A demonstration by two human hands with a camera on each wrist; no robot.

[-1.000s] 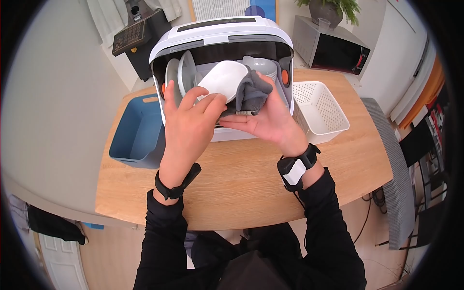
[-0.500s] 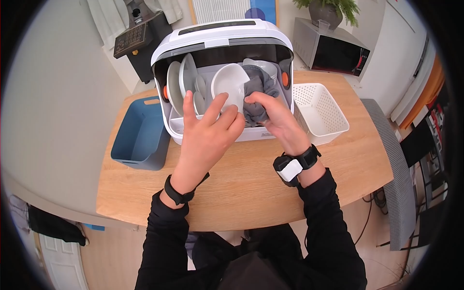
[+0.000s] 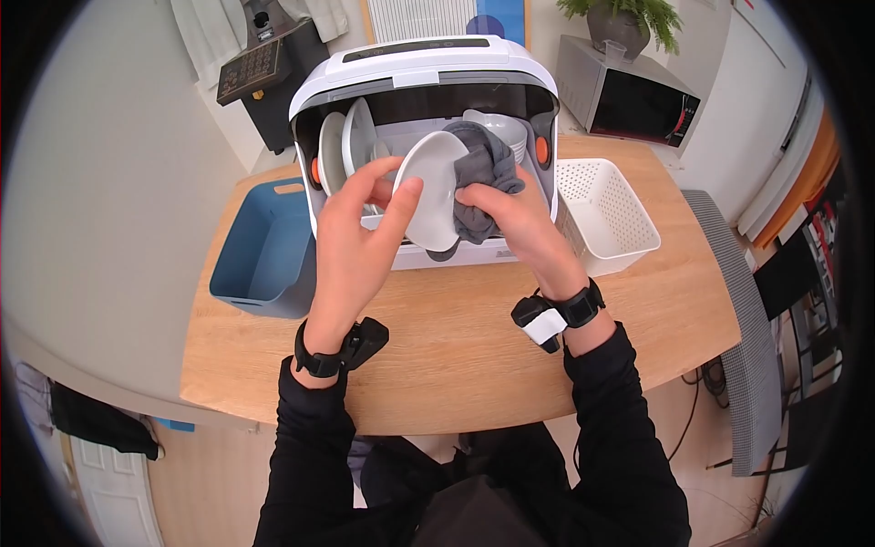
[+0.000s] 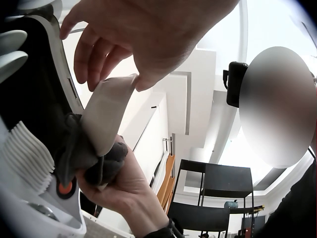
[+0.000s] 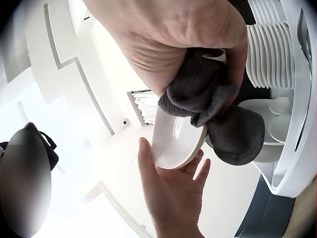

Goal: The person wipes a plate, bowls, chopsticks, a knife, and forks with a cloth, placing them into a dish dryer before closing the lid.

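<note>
A white bowl is tilted up between the two hands, in front of a white countertop dish cabinet with its front open. My left hand pinches the bowl's left rim between thumb and fingers. On the other side, my right hand grips a dark grey cloth folded over the bowl's right edge, its thumb pressing the cloth against the inside. From the right wrist view, the cloth bunches under the palm and a loose end hangs down. In the left wrist view the bowl appears nearly edge-on.
White plates stand upright inside the cabinet at left, and stacked white bowls sit at right. A blue bin stands left of the cabinet, a white perforated basket right. Behind the basket is a microwave.
The left hand has gone from spread fingers in front of the bowl to pinching its left rim. The bowl has turned and tilted, and the right thumb now presses the cloth inside it.
</note>
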